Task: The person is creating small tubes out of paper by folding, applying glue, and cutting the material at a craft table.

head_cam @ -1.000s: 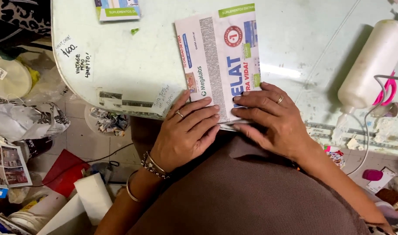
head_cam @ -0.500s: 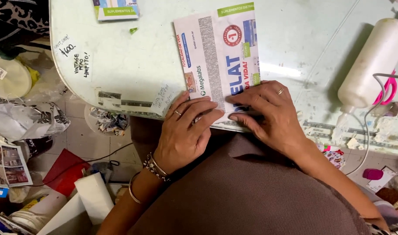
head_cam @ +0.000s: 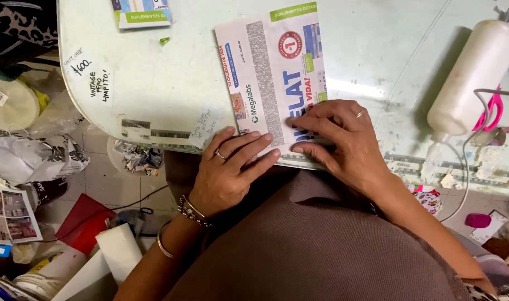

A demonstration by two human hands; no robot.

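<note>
Item: printed paper sheet (head_cam: 274, 72), white with blue, red and green panels, lying flat at the near edge of the pale green desk (head_cam: 171, 83).
Left hand (head_cam: 229, 173): palm down, fingers (head_cam: 260, 146) spread and flat, tips pressing the sheet's near left corner; nothing gripped. Ring and wrist bangles visible.
Right hand (head_cam: 343, 142): palm down, fingers (head_cam: 310, 120) close together and flat on the sheet's lower right part, pressing, nothing gripped.
Step in hand: judged to be flattening or creasing the sheet's near edge against the desk.
Next move calls for: firm, even pressure along that edge, with one hand anchoring so the sheet does not slide.
Nearby, right: white squeeze bottle (head_cam: 469, 78) lying on its side, pink-handled scissors (head_cam: 491, 114) just beside it.
Nearby, far edge: small printed leaflet (head_cam: 143, 12), well apart from both hands.
Below desk: floor clutter, including crumpled paper (head_cam: 134, 157) and a red folder (head_cam: 84, 223).
</note>
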